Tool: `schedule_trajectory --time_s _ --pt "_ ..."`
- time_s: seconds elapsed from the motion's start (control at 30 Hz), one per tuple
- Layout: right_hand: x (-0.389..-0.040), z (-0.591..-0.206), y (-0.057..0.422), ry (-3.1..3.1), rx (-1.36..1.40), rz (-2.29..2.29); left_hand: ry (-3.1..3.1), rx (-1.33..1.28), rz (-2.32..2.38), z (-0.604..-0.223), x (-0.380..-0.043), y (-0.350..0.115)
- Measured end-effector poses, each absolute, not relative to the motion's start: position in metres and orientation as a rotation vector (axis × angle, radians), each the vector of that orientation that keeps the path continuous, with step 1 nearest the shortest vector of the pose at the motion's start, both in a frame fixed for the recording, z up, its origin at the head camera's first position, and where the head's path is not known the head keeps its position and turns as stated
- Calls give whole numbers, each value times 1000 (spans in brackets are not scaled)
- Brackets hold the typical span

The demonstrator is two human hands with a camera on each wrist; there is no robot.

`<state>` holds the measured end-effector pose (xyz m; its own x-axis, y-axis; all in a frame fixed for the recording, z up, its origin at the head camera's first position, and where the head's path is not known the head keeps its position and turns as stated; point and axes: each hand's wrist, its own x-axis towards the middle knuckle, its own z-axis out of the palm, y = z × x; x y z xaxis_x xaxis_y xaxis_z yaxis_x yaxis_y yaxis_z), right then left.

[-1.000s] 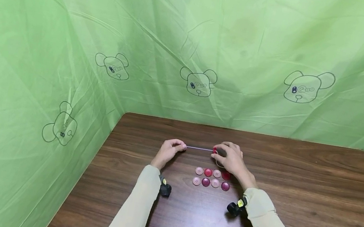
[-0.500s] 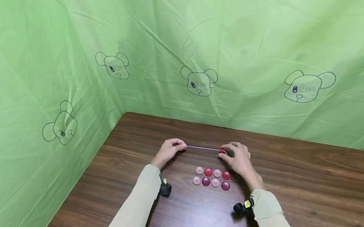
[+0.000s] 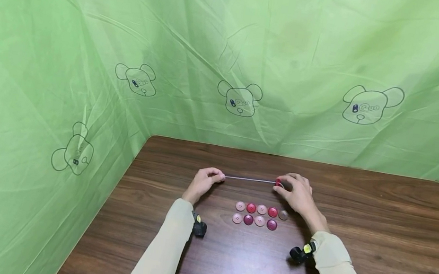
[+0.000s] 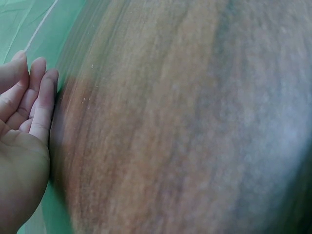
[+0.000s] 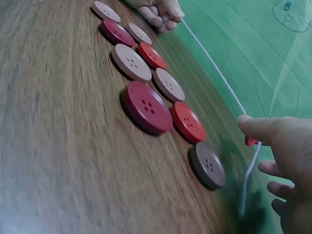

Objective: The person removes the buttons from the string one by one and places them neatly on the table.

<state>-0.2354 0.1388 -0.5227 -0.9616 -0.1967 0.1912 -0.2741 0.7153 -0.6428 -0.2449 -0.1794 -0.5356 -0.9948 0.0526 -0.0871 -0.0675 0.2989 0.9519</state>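
My left hand [image 3: 203,183] pinches one end of a thin pale string [image 3: 250,179] between thumb and fingers. The string runs taut across to my right hand [image 3: 298,195], whose thumb and fingers pinch a red button [image 3: 278,182] at its other side. In the right wrist view most of that red button [image 5: 250,141] hides behind the thumb, and a loose tail of string [image 5: 248,178] hangs below it. In the left wrist view the string [image 4: 41,24] leaves the left fingertips upward.
Two rows of buttons lie on the wooden table [image 3: 380,239] in front of the hands: pink buttons [image 3: 259,221], red buttons [image 3: 251,208], dark magenta buttons [image 3: 271,225] and a brown button [image 3: 283,215] at the right end. A green cloth [image 3: 188,117] stands behind the table.
My right hand has slid rightward with the red button, lengthening the taut string between the hands. The brown button has come into view. The left hand has stayed put.
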Motion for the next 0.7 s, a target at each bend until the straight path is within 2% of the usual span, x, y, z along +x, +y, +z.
schedule_trajectory --time_s 0.27,0.7 --pt "-233 -522 150 -2803 356 1093 2458 18 1774 -525 -240 -178" --pt "-230 -524 172 -2802 310 1061 2429 -26 1814 -535 -245 -180"
